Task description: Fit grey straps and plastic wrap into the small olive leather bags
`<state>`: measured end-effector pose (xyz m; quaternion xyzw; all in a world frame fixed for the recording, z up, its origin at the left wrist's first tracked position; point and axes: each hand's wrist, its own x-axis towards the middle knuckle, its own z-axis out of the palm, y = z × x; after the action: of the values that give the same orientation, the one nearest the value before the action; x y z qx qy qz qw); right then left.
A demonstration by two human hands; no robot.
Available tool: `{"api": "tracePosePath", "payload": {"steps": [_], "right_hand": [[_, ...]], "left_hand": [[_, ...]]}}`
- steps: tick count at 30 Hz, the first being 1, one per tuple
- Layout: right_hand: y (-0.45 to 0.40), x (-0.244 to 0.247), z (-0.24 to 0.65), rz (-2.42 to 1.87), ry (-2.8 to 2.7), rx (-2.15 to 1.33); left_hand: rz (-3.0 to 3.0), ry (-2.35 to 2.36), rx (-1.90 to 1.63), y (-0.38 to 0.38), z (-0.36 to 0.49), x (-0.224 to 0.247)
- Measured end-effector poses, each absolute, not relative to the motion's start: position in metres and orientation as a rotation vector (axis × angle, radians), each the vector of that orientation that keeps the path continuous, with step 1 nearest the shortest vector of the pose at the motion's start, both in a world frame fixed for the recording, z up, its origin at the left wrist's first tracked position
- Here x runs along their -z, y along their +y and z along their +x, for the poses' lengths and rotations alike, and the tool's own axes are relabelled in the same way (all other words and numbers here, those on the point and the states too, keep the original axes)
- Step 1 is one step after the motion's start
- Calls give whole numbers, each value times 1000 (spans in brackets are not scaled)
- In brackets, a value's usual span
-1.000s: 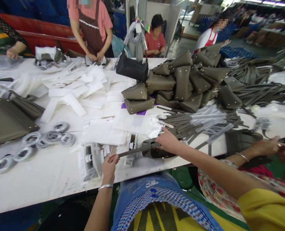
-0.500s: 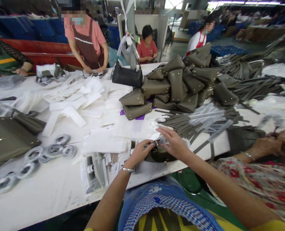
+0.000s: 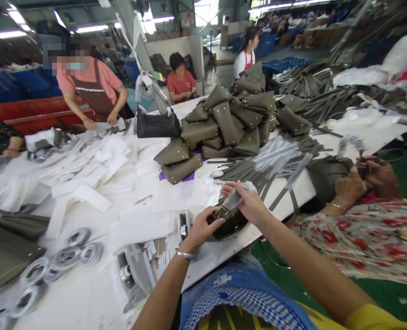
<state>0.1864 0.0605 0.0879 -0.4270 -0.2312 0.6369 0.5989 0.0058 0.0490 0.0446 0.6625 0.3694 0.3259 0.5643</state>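
Near the centre of the frame, just above the table's front edge, a gold-coloured buckle (image 3: 220, 212) is pinched between the thumb and fingers of the left hand (image 3: 203, 228). The right hand (image 3: 253, 205) has its thumb and fingers closed on a cloudy plastic wrapping (image 3: 233, 200) beside the buckle; whether the two are joined is hard to tell. Beneath both hands sits a dark olive bag (image 3: 229, 228), partly hidden by them. The buckle looks small, light and rigid, probably smooth enough to turn in the fingertips, so its outer frame seems the surest place to grip. The wrapping looks thin, limp and rather slippery; it would likely crease or slide unless nipped near its end, and a hard tug might tear it. The bag seems soft-sided and fairly light, liable to sag if pressed, and its face could mark against the metal. Left of the hands stands a tape dispenser (image 3: 185, 224), with loose white sheets (image 3: 143, 224) beyond it. Up and to the right, olive strips (image 3: 244, 170) fan out below a heap of olive bags (image 3: 224, 126), and a co-worker's hands (image 3: 350, 187) are at the right.
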Motion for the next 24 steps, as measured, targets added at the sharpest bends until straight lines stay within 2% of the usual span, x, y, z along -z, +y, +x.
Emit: {"api": "tracePosePath", "payload": {"steps": [5,11,24], "right_hand": [[73,-98,190,-912,-388,-1612],[64,-93,185,-894,-382,-1613],[28,-84,179,-1026,-408,-1633]], "left_hand": [[1420,701,-712,37,12,-50],[1234,882,-840,24,31,-33],[1217,1050,-961,13,51,-39]]}}
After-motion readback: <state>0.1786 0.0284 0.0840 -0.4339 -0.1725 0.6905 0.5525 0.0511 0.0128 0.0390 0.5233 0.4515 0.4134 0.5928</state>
